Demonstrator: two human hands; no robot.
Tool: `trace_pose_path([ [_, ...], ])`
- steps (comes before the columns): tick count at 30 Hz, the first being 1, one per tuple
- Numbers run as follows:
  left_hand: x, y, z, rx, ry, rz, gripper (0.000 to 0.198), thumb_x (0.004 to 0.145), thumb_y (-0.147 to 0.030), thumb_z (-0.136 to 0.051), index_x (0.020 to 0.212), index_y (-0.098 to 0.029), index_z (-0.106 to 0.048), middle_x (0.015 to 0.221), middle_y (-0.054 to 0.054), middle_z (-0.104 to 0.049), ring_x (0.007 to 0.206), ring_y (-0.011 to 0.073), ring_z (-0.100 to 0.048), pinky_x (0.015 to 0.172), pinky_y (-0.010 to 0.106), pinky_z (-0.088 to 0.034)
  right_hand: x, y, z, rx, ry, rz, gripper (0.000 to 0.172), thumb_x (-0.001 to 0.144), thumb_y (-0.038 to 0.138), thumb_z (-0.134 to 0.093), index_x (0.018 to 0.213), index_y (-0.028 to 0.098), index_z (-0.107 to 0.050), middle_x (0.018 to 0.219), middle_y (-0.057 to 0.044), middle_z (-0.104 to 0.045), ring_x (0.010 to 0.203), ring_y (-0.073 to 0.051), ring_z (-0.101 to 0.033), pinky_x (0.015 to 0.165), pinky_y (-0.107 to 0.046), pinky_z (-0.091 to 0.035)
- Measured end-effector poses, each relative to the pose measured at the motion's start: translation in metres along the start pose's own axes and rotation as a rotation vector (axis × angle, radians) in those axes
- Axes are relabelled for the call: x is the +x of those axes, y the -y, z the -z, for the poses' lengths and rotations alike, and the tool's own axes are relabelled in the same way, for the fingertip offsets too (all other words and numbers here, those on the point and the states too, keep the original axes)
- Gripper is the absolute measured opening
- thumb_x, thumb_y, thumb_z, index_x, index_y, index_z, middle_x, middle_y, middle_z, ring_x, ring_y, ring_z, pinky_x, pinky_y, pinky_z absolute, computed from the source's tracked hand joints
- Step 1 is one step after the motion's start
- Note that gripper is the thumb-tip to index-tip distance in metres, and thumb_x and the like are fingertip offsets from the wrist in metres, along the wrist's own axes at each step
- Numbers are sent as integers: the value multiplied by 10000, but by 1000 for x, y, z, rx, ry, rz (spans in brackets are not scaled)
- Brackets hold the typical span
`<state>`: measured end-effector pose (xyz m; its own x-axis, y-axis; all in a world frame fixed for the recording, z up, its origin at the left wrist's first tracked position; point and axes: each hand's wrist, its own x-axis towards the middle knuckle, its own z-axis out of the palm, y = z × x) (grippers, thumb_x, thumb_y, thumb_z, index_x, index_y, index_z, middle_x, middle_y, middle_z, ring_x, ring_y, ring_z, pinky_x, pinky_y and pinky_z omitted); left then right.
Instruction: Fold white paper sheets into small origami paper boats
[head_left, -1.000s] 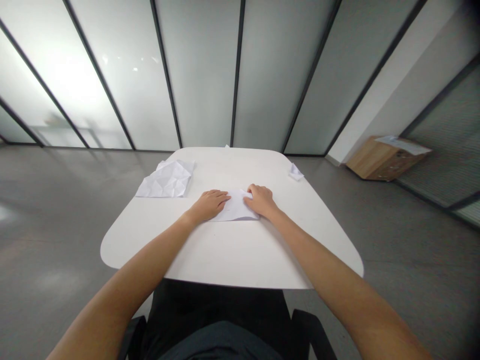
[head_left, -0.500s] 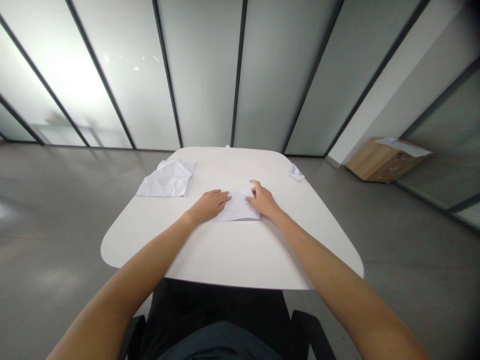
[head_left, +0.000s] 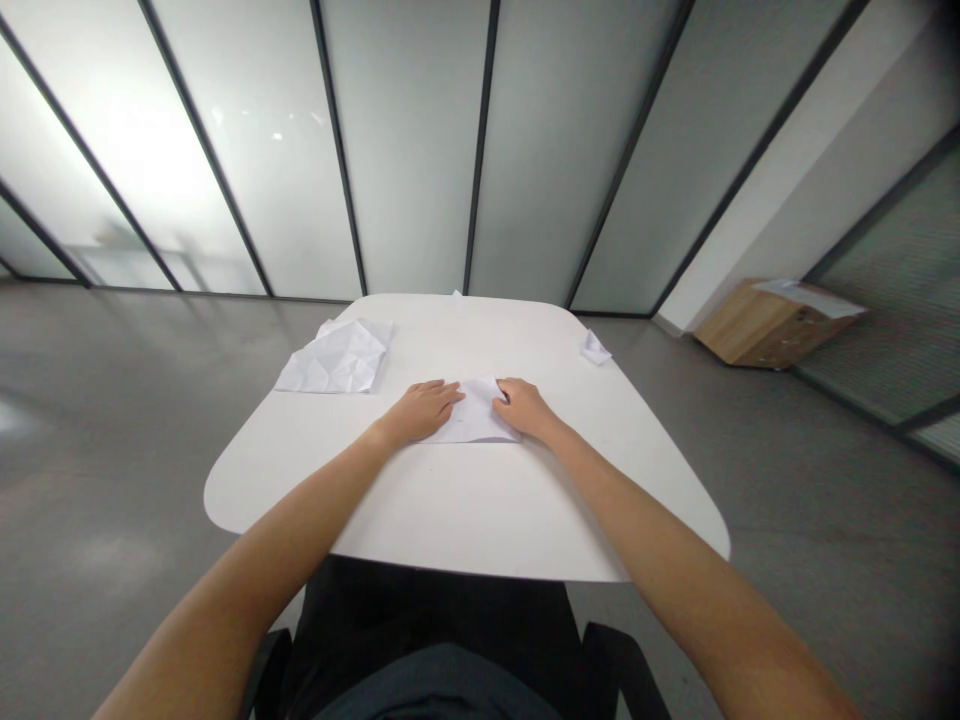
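Observation:
A folded white sheet of paper (head_left: 474,418) lies on the white table (head_left: 465,515) straight in front of me. My left hand (head_left: 429,408) rests flat on its left part, fingers stretched toward the middle. At the right edge, my right hand (head_left: 523,407) has its fingers curled and thumb bent in, closed on the paper near its far right corner. The fingertips of that hand are partly hidden. The paper's near edge lifts slightly at the right.
Creased white paper sheets (head_left: 337,358) lie at the table's left edge. A small folded paper piece (head_left: 595,348) sits at the right edge. Beyond stand frosted glass panels (head_left: 405,150), and a wooden cabinet (head_left: 776,325) is on the floor to the right.
My right hand's fingers, raised and apart before, have come down and curled in at the paper's right edge. My left hand has stayed in place.

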<state>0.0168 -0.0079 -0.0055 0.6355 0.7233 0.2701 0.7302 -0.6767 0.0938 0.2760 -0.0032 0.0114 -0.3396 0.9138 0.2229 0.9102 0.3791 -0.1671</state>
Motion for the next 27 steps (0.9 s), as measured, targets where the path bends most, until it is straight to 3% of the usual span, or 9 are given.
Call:
trace_pose_path([
  [8, 1, 0, 1, -3, 12, 8, 465, 1047, -319, -335, 1457, -292, -553, 1577, -4, -495, 1413, 259, -492, 1191, 465, -396, -2, 1, 5, -71, 55, -43, 219, 960, 363, -567, 1033, 183, -669, 977, -93, -738, 947, -244, -642, 815, -303, -403],
  [12, 1, 0, 2, -2, 16, 9, 465, 1045, -327, -336, 1455, -298, -555, 1575, -8, -497, 1410, 260, -494, 1187, 464, -401, -5, -7, 10, -81, 103, 12, 250, 978, 422, -590, 1036, 194, -672, 1005, -96, -734, 994, -255, -645, 851, -316, -410],
  [18, 0, -1, 3, -11, 16, 11, 469, 1038, -320, -344, 1454, -298, -559, 1572, 4, -500, 1410, 263, -494, 1184, 476, -404, -7, -7, 15, -59, 138, 114, 196, 985, 377, -596, 1032, 210, -687, 1006, -74, -744, 1009, -247, -645, 872, -309, -417],
  [27, 0, -2, 3, -15, 12, 10, 463, 1046, -333, -337, 1458, -327, -548, 1576, -22, -495, 1411, 245, -494, 1194, 460, -391, -12, -2, 20, -102, 164, 227, 370, 1027, 309, -507, 1372, 264, -632, 1158, -97, -746, 1103, -259, -638, 973, -325, -415],
])
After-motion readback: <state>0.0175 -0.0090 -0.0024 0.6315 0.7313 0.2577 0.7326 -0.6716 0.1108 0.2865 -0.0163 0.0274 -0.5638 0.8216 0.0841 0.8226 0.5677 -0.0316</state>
